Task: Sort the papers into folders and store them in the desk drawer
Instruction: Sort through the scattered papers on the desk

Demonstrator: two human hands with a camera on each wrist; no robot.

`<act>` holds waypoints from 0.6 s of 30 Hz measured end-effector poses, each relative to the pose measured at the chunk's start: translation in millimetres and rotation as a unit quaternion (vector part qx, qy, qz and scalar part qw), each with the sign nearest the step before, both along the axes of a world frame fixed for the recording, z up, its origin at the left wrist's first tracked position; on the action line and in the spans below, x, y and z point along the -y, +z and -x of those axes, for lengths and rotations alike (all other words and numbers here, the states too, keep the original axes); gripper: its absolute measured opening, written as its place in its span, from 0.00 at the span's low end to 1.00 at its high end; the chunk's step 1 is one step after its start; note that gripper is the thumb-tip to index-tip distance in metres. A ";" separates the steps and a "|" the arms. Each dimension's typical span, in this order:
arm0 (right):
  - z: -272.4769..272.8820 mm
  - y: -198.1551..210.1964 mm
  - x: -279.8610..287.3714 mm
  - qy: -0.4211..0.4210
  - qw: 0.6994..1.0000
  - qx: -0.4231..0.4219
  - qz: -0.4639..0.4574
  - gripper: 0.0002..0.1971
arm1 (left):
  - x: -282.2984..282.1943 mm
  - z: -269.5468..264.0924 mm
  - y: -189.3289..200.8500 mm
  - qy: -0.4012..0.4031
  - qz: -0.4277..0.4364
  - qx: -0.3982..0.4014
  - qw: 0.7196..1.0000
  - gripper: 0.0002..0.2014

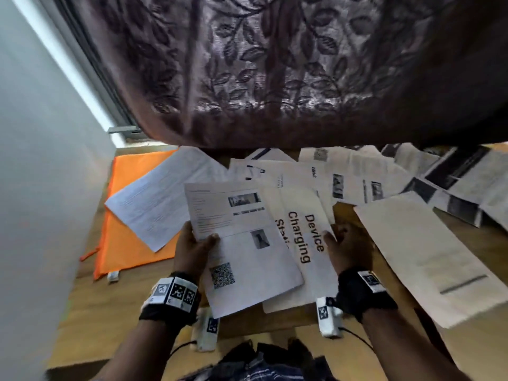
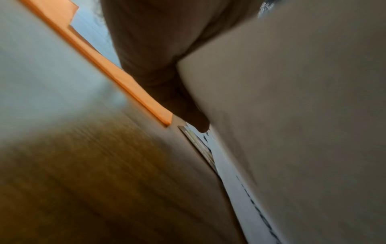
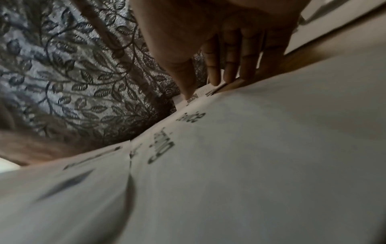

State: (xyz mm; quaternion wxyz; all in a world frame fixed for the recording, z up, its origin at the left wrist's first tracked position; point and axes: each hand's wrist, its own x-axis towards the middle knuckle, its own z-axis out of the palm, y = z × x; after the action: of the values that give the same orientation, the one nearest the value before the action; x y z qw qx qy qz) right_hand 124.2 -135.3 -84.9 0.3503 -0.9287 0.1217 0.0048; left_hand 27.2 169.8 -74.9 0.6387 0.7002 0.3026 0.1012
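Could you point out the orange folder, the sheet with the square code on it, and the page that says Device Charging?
orange folder (image 1: 132,171): head view, bare upper part.
sheet with the square code (image 1: 247,259): head view, lower middle.
Device Charging page (image 1: 305,237): head view, printed lettering.

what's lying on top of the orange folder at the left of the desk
A white printed sheet lies slanted across the orange folder, its right part running off onto the wooden desk. Whatever the folder holds is covered.
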 end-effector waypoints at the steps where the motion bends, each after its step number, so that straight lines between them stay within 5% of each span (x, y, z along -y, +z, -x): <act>1: 0.5 -2.2 1.3 0.010 0.999 -0.019 0.041 0.22 | 1.3 -1.6 -0.6 -0.002 -0.004 -0.001 1.000 0.17; 8: -13.4 16.7 -16.8 0.074 0.972 -0.154 0.163 0.49 | 13.9 -5.1 -9.0 -0.039 -0.070 -0.042 0.996 0.25; 14: -25.7 -6.5 -9.9 0.038 0.988 -0.148 -0.004 0.20 | 20.7 -10.4 -10.7 -0.047 -0.129 -0.048 0.989 0.16; 18: -19.1 15.3 -5.9 0.015 0.993 -0.113 -0.009 0.14 | 20.4 -12.3 -10.1 -0.047 -0.144 -0.052 0.987 0.17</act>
State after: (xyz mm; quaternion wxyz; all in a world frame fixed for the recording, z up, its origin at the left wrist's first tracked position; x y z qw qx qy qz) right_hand 143.2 -129.4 -69.6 0.3428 -0.9206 0.1465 0.1159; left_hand 39.6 149.4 -85.0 0.5184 0.8026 0.2848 0.0771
